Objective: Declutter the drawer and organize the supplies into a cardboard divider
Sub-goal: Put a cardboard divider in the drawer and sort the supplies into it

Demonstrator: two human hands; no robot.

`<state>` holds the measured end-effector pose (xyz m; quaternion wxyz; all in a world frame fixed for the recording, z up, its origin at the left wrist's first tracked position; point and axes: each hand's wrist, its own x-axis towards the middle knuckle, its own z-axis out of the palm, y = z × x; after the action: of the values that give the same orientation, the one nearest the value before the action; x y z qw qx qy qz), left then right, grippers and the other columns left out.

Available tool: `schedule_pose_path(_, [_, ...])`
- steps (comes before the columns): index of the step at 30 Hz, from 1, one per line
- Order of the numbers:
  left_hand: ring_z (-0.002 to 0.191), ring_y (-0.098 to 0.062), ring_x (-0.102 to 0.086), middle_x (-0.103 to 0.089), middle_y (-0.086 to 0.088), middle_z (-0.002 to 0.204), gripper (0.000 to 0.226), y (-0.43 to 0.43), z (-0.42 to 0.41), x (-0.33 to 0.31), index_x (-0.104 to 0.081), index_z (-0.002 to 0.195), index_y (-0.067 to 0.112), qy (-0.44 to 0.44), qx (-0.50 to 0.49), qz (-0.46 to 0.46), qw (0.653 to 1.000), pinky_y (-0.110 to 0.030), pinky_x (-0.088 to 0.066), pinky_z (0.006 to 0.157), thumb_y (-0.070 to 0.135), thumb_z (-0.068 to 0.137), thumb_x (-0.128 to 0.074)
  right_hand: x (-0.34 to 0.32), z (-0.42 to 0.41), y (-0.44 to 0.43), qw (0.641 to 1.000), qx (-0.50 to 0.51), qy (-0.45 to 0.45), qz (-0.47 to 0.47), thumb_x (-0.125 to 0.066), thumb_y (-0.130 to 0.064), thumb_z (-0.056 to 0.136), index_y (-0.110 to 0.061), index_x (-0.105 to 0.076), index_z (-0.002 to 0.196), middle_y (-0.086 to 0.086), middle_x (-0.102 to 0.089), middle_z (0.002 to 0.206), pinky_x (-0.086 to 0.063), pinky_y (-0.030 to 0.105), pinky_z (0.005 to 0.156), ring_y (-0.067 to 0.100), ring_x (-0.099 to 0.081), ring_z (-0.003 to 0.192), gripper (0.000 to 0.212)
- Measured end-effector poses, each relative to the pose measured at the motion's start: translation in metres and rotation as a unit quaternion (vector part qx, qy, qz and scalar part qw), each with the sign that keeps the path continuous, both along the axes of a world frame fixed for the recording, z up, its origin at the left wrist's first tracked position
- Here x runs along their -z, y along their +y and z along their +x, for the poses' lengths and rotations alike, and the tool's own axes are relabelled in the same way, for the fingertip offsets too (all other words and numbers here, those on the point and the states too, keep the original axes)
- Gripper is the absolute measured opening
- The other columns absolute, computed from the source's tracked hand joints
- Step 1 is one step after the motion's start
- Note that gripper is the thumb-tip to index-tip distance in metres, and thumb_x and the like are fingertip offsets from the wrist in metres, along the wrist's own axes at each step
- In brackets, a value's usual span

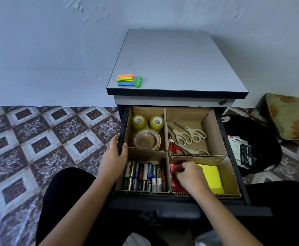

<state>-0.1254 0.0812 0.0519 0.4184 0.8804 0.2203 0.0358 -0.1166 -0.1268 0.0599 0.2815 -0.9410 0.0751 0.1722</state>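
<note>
The open drawer (240, 176) holds a cardboard divider (166, 132) with four compartments. Far left has three tape rolls (147, 139). Far right has scissors (187, 135). Near left is packed with several batteries (145, 176). Near right holds a yellow sticky-note pad (212, 176) and a pink pad (176, 181). My right hand (189, 176) rests on the pink pad, fingers curled at its far edge. My left hand (116, 157) grips the drawer's left side wall. Coloured sticky flags (129, 80) lie on the cabinet top (177, 64).
A black bin or bag (251, 139) with stapler packaging (242, 151) sits on the floor right of the drawer. A patterned cushion (290, 116) lies further right. My dark-clothed legs flank the drawer front. Patterned floor covering spreads to the left.
</note>
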Motion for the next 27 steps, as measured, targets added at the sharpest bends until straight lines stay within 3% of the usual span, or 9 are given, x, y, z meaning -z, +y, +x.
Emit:
schedule_pose_path(3, [0.125,-0.026,-0.047,-0.041,-0.007,0.145,0.05,-0.001,0.0,-0.001,-0.023,0.146,0.025,-0.002,-0.001,-0.003,1.0,-0.028,-0.035,0.082,0.035,0.099,-0.038,0.001,0.0,-0.003,0.999,0.008,0.018,0.034,-0.056,-0.014,0.087,-0.008,-0.073,0.088,0.007,-0.067,0.078,-0.042,0.017,0.047,0.019,-0.059,0.067,0.018])
schedule_pose_path(6, [0.122,-0.027,-0.05,-0.042,-0.007,0.145,0.05,0.0,0.001,0.0,-0.023,0.146,0.026,0.0,-0.003,-0.002,1.0,-0.03,-0.037,0.082,0.036,0.099,-0.038,0.004,0.0,-0.003,0.996,0.034,0.034,0.076,-0.055,-0.011,0.087,-0.007,-0.074,0.082,0.01,-0.072,0.076,-0.055,0.025,0.061,0.023,-0.067,0.066,0.019])
schedule_pose_path(12, [0.118,-0.029,-0.053,-0.043,-0.007,0.144,0.049,0.0,0.0,0.001,-0.024,0.145,0.027,0.004,-0.002,0.009,1.0,-0.033,-0.04,0.081,0.037,0.099,-0.038,-0.002,-0.004,-0.003,1.0,0.001,-0.013,0.018,-0.055,-0.016,0.089,-0.009,-0.073,0.089,0.007,-0.069,0.082,-0.038,0.02,0.058,0.017,-0.055,0.067,0.02])
schedule_pose_path(15, [0.101,-0.032,-0.061,-0.05,-0.012,0.136,0.049,0.001,-0.001,0.002,-0.024,0.144,0.029,0.006,0.0,0.016,1.0,-0.036,-0.048,0.076,0.038,0.098,-0.038,-0.013,-0.01,-0.001,0.996,-0.03,-0.078,-0.026,-0.052,-0.02,0.092,-0.013,-0.071,0.089,0.0,-0.064,0.073,-0.033,0.024,0.054,0.015,-0.051,0.062,0.02])
schedule_pose_path(17, [0.095,-0.03,-0.063,-0.051,-0.011,0.136,0.049,-0.002,-0.002,0.003,-0.023,0.144,0.03,0.012,0.004,0.016,1.0,-0.037,-0.05,0.075,0.039,0.098,-0.038,-0.031,-0.01,0.002,0.989,-0.068,-0.131,-0.024,-0.053,-0.023,0.092,-0.017,-0.07,0.09,-0.004,-0.064,0.076,-0.031,0.018,0.049,0.009,-0.048,0.059,0.018])
schedule_pose_path(19, [0.09,-0.027,-0.064,-0.054,-0.011,0.132,0.049,-0.001,-0.001,0.003,-0.022,0.144,0.03,0.011,0.0,0.022,1.0,-0.033,-0.05,0.07,0.038,0.098,-0.038,-0.058,0.0,0.011,0.977,-0.116,-0.176,0.019,-0.054,-0.025,0.093,-0.019,-0.07,0.092,-0.005,-0.067,0.084,-0.034,0.009,0.053,0.002,-0.048,0.06,0.017])
schedule_pose_path(24, [0.071,-0.02,-0.06,-0.063,-0.008,0.112,0.047,-0.002,0.002,0.003,-0.023,0.142,0.033,0.025,-0.011,0.029,0.999,-0.026,-0.042,0.053,0.04,0.098,-0.037,-0.12,0.06,0.044,0.932,-0.194,-0.29,0.098,-0.055,-0.023,0.093,-0.017,-0.067,0.102,-0.004,-0.065,0.098,-0.042,0.011,0.07,0.007,-0.058,0.084,0.017])
schedule_pose_path(27, [0.084,-0.022,-0.063,-0.061,-0.008,0.119,0.047,-0.001,0.001,0.003,-0.023,0.142,0.033,0.032,-0.009,0.027,0.999,-0.028,-0.047,0.06,0.041,0.098,-0.037,-0.133,0.107,0.064,0.917,-0.253,-0.3,0.079,-0.057,-0.025,0.092,-0.016,-0.061,0.118,0.002,-0.058,0.111,-0.04,0.017,0.08,0.008,-0.053,0.094,0.028])
